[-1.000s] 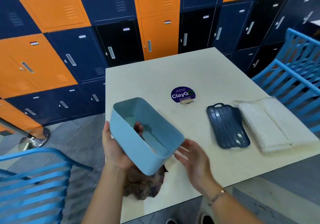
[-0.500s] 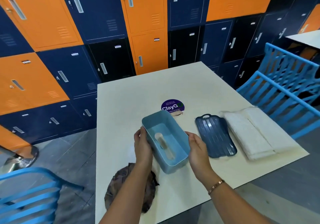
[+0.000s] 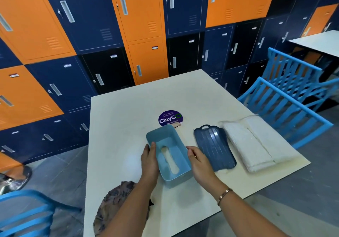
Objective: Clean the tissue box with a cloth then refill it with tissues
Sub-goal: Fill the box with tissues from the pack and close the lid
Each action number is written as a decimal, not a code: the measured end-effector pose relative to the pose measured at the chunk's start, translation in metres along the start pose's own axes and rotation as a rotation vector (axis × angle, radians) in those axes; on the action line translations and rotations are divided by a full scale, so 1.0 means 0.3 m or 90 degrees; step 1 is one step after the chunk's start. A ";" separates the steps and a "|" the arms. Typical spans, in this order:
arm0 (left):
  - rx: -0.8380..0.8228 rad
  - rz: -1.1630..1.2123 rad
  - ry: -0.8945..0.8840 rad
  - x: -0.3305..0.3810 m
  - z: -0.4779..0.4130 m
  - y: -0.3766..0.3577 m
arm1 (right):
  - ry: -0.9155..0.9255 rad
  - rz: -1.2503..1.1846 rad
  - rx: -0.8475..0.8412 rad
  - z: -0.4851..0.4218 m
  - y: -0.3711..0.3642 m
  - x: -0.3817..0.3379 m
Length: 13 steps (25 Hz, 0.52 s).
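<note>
My left hand (image 3: 149, 160) and right hand (image 3: 199, 163) clasp the light blue plastic tissue box (image 3: 176, 179) between them, open side up. The dark blue ribbed lid (image 3: 213, 148) lies at 3 o'clock, the white tissue stack (image 3: 253, 145) beyond it, and the brown patterned cloth (image 3: 117, 200) at 7 o'clock.

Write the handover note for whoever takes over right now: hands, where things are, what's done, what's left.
Left hand and right hand each grip a long side of the tissue box, open side up on the table.
Cloth lies at the near left edge; dark lid and tissues lie right of the box.
Done: lid off, box empty. Left: load tissues, close lid. Wiping finished? Cannot tell.
</note>
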State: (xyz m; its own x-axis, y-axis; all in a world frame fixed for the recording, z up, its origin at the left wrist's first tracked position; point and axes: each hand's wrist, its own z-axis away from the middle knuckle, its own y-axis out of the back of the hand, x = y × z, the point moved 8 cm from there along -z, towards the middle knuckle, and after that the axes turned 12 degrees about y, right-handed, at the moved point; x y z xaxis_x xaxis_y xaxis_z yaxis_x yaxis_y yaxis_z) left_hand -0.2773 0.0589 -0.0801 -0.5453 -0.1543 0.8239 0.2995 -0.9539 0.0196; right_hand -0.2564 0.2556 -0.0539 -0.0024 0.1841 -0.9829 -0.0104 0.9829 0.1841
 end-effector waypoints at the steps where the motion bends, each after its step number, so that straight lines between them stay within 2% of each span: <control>1: -0.001 0.007 -0.006 0.014 0.012 -0.003 | -0.004 -0.002 -0.021 -0.004 0.013 0.004; 3: -0.003 0.009 -0.018 0.034 0.025 -0.012 | 0.011 0.025 -0.037 -0.013 0.062 0.007; 4: 0.003 0.012 -0.017 0.036 0.020 -0.009 | 0.030 0.085 -0.017 -0.024 0.103 0.014; 7: 0.037 0.020 -0.027 0.039 0.002 0.002 | 0.107 0.428 0.036 -0.061 0.237 0.039; 9: 0.052 0.008 -0.041 0.046 0.002 0.007 | 0.116 0.595 0.043 -0.085 0.293 0.063; 11: 0.076 0.003 -0.041 0.042 -0.010 0.015 | 0.081 0.687 -0.011 -0.107 0.314 0.098; 13: 0.102 -0.004 -0.042 0.048 -0.010 0.023 | 0.048 0.710 -0.114 -0.113 0.290 0.130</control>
State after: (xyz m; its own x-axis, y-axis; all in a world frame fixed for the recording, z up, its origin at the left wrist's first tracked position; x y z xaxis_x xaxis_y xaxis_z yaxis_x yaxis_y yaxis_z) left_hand -0.2855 0.0492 -0.0699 -0.4968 -0.1266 0.8586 0.4207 -0.9004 0.1106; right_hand -0.2914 0.3480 -0.0761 -0.1597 0.9498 -0.2691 -0.1077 0.2542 0.9611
